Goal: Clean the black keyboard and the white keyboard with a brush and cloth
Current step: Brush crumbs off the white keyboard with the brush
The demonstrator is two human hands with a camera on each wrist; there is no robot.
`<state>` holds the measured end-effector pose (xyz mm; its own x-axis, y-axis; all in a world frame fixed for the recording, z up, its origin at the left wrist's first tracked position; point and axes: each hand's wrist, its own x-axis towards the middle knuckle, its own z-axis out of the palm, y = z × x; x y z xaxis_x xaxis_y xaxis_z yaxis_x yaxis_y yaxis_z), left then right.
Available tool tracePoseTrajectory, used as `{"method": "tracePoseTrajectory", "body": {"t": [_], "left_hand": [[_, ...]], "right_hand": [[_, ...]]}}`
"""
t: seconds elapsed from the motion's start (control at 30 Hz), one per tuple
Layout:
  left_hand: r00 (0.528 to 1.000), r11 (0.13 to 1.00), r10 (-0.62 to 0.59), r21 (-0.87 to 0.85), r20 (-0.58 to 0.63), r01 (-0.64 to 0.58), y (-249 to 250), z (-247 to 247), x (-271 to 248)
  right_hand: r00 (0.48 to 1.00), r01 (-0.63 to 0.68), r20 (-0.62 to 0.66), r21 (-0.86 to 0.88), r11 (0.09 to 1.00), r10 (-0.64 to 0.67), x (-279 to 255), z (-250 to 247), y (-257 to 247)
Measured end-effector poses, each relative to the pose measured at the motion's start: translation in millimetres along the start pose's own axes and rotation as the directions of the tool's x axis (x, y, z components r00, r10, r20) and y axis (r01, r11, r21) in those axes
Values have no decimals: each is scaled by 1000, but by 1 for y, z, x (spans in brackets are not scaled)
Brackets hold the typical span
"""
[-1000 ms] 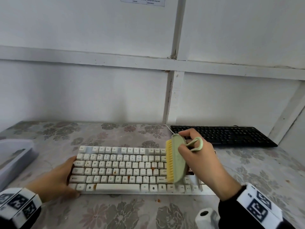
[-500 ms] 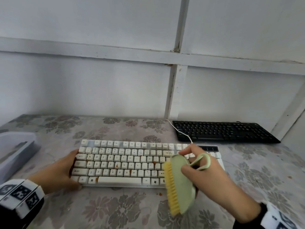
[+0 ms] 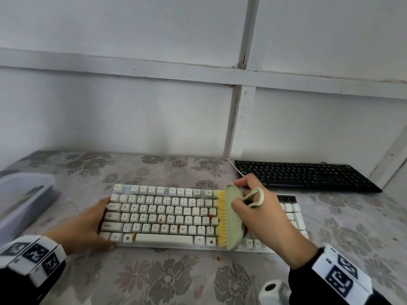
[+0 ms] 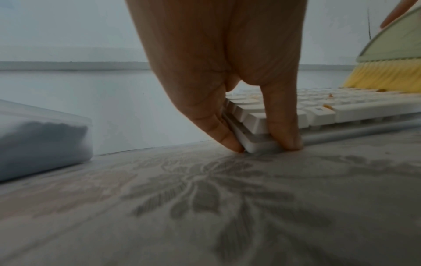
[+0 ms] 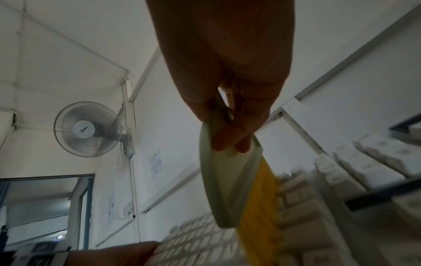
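The white keyboard (image 3: pixel 165 214), stained with brown crumbs, lies across the middle of the flowered table. My left hand (image 3: pixel 92 225) pinches its near left corner, thumb (image 4: pixel 282 129) on the front edge and fingers (image 4: pixel 227 136) on the left side. My right hand (image 3: pixel 253 203) grips a green brush (image 3: pixel 234 219) with yellow bristles (image 3: pixel 221 216). The brush stands on the keys right of centre, bristles pointing left. The right wrist view shows the fingers curled round the brush (image 5: pixel 227 189). The black keyboard (image 3: pixel 308 176) lies at the back right against the wall. No cloth is in view.
A translucent plastic box (image 3: pixel 24 194) stands at the table's left edge. A white cable (image 3: pixel 233 166) runs from the white keyboard to the wall. Brown crumbs (image 3: pixel 218 258) lie on the tablecloth in front of the keyboard. A white object (image 3: pixel 273 291) shows at the bottom edge.
The brush swept down off the keyboard's front edge toward me, then came back up onto the keys right of centre. My left hand stayed on the keyboard's left corner.
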<state>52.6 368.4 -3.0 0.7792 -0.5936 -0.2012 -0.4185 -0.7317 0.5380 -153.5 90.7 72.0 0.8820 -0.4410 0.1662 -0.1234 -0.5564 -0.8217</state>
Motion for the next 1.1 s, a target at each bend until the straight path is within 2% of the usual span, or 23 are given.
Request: {"method": "tracePoseTrajectory", "body": {"t": [0.23,0.37,0.47,0.57,0.63,0.77,0.9,1.1], "left_hand": [[1000,1000,30,2,9,-30,-3,0,1],[1000,1000,16,11,3,-16,-4,2,3],[1000,1000,13,5,9,-13,-5,1,3],[1000,1000,7,17,9,-7,-5,1,3],[1000,1000,5,18,4,-5,-5,1,3],[1000,1000,7,6,4,-7,-6,0,3],[1000,1000,13,11,5,-13,-5,1,2],[1000,1000,6,23,5,-6,-4,1,3]], "right_hand": [[988,-69,138,29,997,65,-20,2,4],[997,-52,63,93,994,46,-14,-12,-9],[999,-16,-41,78,997,20,-2,-14,-12],[998,-4,-56,23,1000,5,7,-9,-13],[1000,5,-25,-17,1000,-5,6,-4,-10],[993,5,117,-16,1000,-3,-11,10,-2],[980,-40,195,1,999,39,-22,8,-3],[999,0,33,64,998,-2,-7,-10,-17]]}}
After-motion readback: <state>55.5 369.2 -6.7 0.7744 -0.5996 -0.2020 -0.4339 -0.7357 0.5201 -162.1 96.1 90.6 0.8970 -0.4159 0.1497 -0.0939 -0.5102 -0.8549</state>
